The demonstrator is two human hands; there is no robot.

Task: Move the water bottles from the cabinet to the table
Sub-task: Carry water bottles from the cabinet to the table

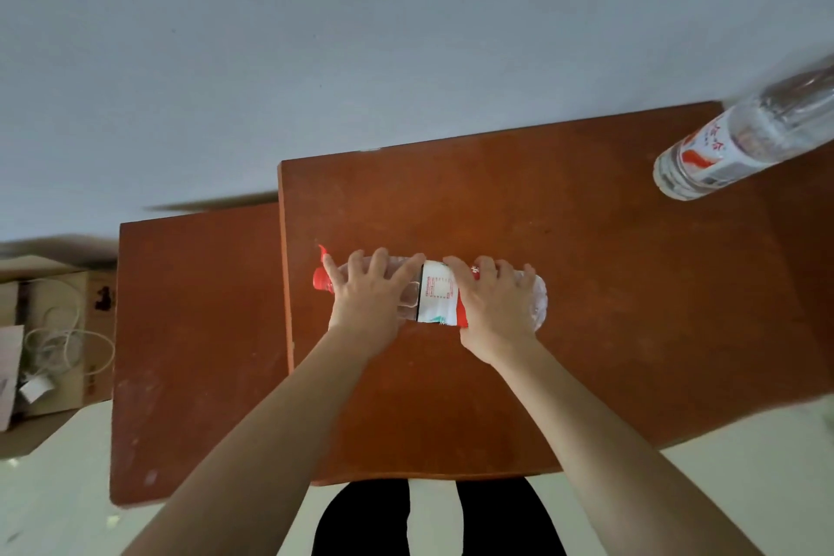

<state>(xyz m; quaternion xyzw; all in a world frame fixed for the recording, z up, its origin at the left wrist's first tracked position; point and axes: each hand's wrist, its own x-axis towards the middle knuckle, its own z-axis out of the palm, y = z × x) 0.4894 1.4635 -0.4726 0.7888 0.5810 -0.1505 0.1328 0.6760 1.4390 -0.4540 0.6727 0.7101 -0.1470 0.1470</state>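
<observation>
At the middle of the red-brown table (pixel 586 262), left hand (pixel 365 298) and right hand (pixel 492 307) curl round a lying water bottle (pixel 435 298), likely to stop it rolling.

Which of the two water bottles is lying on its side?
The bottle in the middle of the table, held by the left hand and right hand, red cap pointing left. The other bottle stands at the far right corner.

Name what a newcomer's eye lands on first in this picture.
The left hand and right hand grip a water bottle lying on its side in the middle of the reddish-brown table, red cap pointing left. A second bottle sits, blurred, at its far right corner.
</observation>
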